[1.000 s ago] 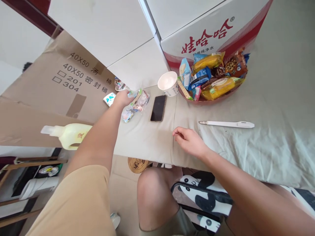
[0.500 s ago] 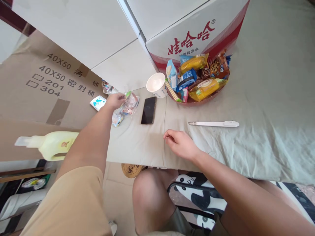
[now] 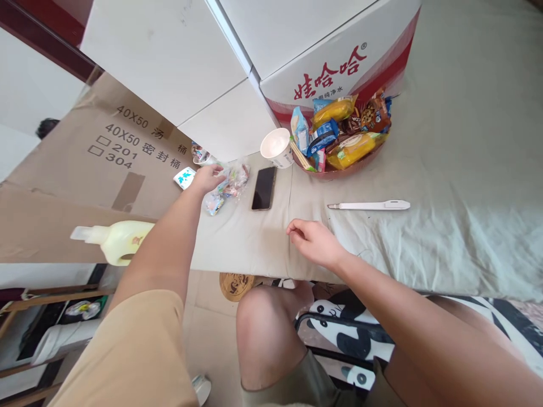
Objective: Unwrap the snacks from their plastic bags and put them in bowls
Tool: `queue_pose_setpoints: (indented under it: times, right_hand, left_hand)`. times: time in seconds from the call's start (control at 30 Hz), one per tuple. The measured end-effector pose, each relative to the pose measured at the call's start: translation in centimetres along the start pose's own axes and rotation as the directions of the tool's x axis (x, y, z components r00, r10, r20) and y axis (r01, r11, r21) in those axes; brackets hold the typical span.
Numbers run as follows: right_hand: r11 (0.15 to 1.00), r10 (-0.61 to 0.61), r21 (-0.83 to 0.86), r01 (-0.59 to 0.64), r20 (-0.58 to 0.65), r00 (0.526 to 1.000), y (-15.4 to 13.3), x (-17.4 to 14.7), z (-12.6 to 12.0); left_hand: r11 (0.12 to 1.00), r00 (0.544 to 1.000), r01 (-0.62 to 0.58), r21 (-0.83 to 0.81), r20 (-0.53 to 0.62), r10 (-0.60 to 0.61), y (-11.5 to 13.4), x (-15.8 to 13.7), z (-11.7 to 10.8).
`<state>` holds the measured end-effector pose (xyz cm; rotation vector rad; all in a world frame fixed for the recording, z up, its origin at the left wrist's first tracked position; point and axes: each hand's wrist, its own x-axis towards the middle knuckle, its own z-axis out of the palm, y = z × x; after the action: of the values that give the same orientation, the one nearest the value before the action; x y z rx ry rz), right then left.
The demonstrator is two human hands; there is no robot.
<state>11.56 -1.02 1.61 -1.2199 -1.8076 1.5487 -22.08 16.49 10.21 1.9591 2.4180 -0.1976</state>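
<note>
My left hand (image 3: 207, 180) reaches to a loose pile of crumpled clear and printed snack wrappers (image 3: 238, 180). Its fingers are bent around the edge of a bluish plastic wrapper (image 3: 223, 182). My right hand (image 3: 314, 240) rests on the cloth nearer to me, fingers loosely curled in, with nothing seen in them. Between the hands lies a dark phone (image 3: 263, 188), flat. To the right of it, a white pen-like cutter (image 3: 369, 206) lies with its narrow tip pointing left. Behind the phone stands a white paper cup (image 3: 276, 148), upright.
A reddish bowl (image 3: 335, 174) heaped with packaged snacks stands by a white printed carton (image 3: 322, 68). A tissue pack (image 3: 184, 177) and another cup (image 3: 202, 158) sit beside my left wrist. Left are a brown carton (image 3: 85, 192) and a yellow bottle (image 3: 123, 237).
The view has shifted slightly. My left hand has moved a little over the wrappers; the green bit at its fingertips no longer shows, and a bluish wrapper does. My right hand stays curled in place.
</note>
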Motion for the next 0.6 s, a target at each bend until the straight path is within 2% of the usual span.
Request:
queue_pose_setpoints:
  times: [0.1, 0.27, 0.43, 0.6]
  right_hand:
    - [1.0, -0.015, -0.013, 0.015, -0.008, 1.0, 0.0, -0.2, -0.4]
    - [0.999, -0.022, -0.028, 0.021, -0.03, 0.999, 0.1, 0.0, -1.0]
    - [0.999, -0.015, -0.051, 0.014, -0.024, 1.0, 0.2, 0.4, -1.2]
    - [0.998, 0.012, -0.064, -0.011, 0.013, 1.0, 0.2, 0.7, -0.5]
  left_hand:
    - [0.989, 0.996, -0.072, 0.127, 0.054, 0.066, 1.2, 1.1, -0.1]
    - [0.978, 0.987, -0.06, 0.201, 0.161, 0.027, 1.6, 2.9, 0.2]
    - [0.979, 0.982, -0.062, 0.194, 0.186, 0.026, 0.6, 3.4, 0.9]
    - [0.965, 0.986, -0.109, 0.239, 0.15, 0.075, -0.5, 3.4, 1.4]
